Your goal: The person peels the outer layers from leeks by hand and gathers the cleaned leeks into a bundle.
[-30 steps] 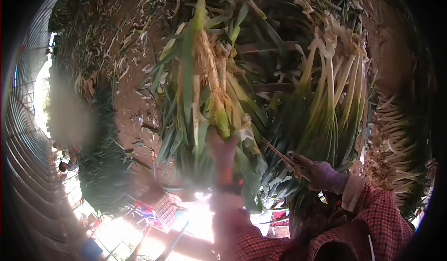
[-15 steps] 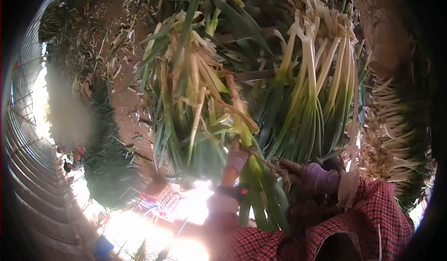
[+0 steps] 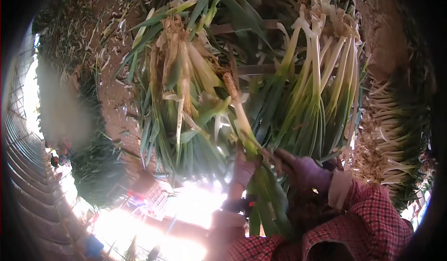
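Observation:
A scallion (image 3: 241, 119) with its brown root end up slants between the two piles, its green leaves hanging down over my lap. My left hand (image 3: 244, 168), in a pale purple glove, is closed around its lower stalk. My right hand (image 3: 305, 170), gloved too, is against the stalk just to the right, fingers closed on a brownish strip that looks like a dry outer leaf. Left of the stalk is a pile of scallions (image 3: 184, 74) with dry, papery skins. To the right, another pile of scallions (image 3: 321, 84) shows clean white and pale green stalks.
A long row of scallions (image 3: 393, 130) lies at the far right, roots inward. Brown soil (image 3: 116, 70) littered with leaf scraps is at the left, beside dark green bundles (image 3: 93, 168). A crate-like basket (image 3: 158, 198) stands at lower left in strong glare.
The loose dry skin that lay across the held scallion's upper stalk has come away, baring whiter stalk. My left hand has shifted slightly right and down; the right hand has moved slightly left.

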Available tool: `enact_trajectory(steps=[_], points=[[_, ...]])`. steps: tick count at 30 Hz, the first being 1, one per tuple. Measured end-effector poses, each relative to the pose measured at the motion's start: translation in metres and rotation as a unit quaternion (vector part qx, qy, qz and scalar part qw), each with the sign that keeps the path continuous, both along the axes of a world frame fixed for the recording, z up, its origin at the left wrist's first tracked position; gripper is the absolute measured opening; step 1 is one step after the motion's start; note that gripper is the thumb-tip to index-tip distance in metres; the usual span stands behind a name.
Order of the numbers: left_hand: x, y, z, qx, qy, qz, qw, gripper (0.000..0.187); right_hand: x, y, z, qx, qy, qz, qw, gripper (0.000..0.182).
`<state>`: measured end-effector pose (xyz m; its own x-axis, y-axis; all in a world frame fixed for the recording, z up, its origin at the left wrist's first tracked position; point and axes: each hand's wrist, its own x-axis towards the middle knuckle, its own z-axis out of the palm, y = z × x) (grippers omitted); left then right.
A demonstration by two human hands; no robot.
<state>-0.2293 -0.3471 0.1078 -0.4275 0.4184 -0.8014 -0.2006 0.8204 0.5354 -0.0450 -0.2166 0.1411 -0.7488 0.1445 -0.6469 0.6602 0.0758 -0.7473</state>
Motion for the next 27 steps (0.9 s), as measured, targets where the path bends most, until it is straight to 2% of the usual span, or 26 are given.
enact_trajectory(steps=[1,3,6,9,11,13,15,16,17,18,19,21,22,24,26,27], points=[[-0.004,0.000,-0.004,0.001,-0.017,0.005,1.000,0.092,-0.015,0.005,-0.014,0.015,-0.018,-0.026,0.999,0.071],[-0.003,-0.004,-0.010,0.002,-0.053,0.023,0.998,0.091,-0.044,0.015,-0.051,0.082,-0.003,-0.034,0.996,0.066],[-0.005,-0.012,-0.017,-0.005,0.010,-0.058,0.998,0.088,-0.095,0.040,-0.077,0.117,-0.018,-0.025,0.993,0.058],[0.005,-0.022,-0.032,0.056,-0.007,-0.013,0.998,0.088,-0.120,0.057,-0.105,0.143,-0.026,-0.068,0.987,0.054],[0.004,-0.026,-0.034,0.051,-0.008,0.002,0.999,0.087,-0.122,0.058,-0.122,0.184,-0.015,-0.120,0.976,0.054],[0.000,-0.014,-0.022,0.065,-0.037,0.030,0.997,0.087,-0.090,0.054,-0.087,0.027,-0.046,-0.102,0.993,0.057],[-0.007,0.008,0.004,0.086,-0.100,0.073,0.989,0.087,-0.035,0.029,-0.033,0.065,-0.010,-0.014,0.998,0.057],[-0.008,0.006,-0.012,0.074,-0.053,0.040,0.995,0.088,-0.005,0.010,-0.013,0.082,-0.006,0.025,0.996,0.060],[-0.007,-0.002,-0.039,0.058,-0.007,0.006,0.998,0.088,0.011,0.003,-0.011,0.115,0.013,0.068,0.991,0.061],[-0.006,-0.004,-0.046,0.038,0.036,-0.033,0.998,0.088,0.027,-0.003,-0.010,0.149,0.033,0.107,0.982,0.061],[-0.006,-0.008,-0.050,0.028,0.001,-0.007,1.000,0.089,0.033,-0.006,-0.024,0.201,0.069,0.148,0.966,0.059],[-0.013,0.002,-0.039,0.015,-0.066,0.045,0.997,0.091,0.024,0.006,-0.033,0.180,0.058,0.094,0.977,0.058],[-0.009,-0.008,-0.058,0.013,0.028,-0.020,0.999,0.093,0.009,0.020,-0.042,0.106,0.014,0.000,0.994,0.059],[-0.013,-0.006,-0.059,0.009,0.031,0.003,0.999,0.094,0.000,0.019,-0.020,0.064,0.010,0.011,0.998,0.067],[-0.007,-0.011,-0.056,0.017,-0.002,0.021,1.000,0.092,0.041,-0.024,-0.043,0.081,0.062,-0.015,0.995,0.074],[-0.009,-0.013,-0.053,0.034,-0.022,0.034,0.999,0.090,0.039,-0.019,-0.045,0.077,0.050,-0.018,0.996,0.077]])
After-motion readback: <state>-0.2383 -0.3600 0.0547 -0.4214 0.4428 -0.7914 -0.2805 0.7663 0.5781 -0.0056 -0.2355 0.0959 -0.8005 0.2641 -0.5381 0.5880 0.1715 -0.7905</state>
